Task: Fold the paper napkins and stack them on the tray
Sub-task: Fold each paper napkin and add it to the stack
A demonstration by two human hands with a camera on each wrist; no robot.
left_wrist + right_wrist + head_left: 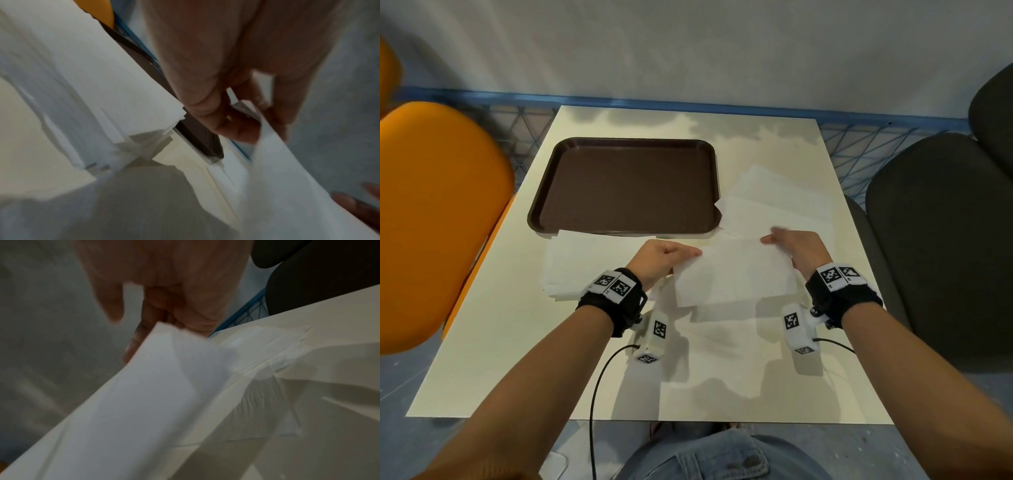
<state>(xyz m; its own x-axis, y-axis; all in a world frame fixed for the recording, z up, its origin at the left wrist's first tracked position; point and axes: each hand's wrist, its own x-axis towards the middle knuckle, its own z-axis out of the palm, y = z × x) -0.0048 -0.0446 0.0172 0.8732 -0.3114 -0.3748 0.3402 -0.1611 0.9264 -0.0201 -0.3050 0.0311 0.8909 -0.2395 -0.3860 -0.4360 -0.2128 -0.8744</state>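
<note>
A white paper napkin (734, 274) hangs above the table between both hands. My left hand (666, 255) pinches its left top corner; in the left wrist view the napkin (287, 186) runs down from the curled fingers (236, 113). My right hand (796, 248) holds the right top corner; in the right wrist view the napkin (144, 402) leaves the fingers (185, 316). The brown tray (630, 186) lies bare at the back left. One pile of white napkins (585, 263) sits in front of the tray, another pile (774, 202) lies to its right.
The cream table (517, 359) has open surface near its front edge. An orange chair (431, 222) stands at the left, a dark chair (945, 240) at the right. A blue wire fence (859, 147) runs behind the table. Wrist camera cables hang below my arms.
</note>
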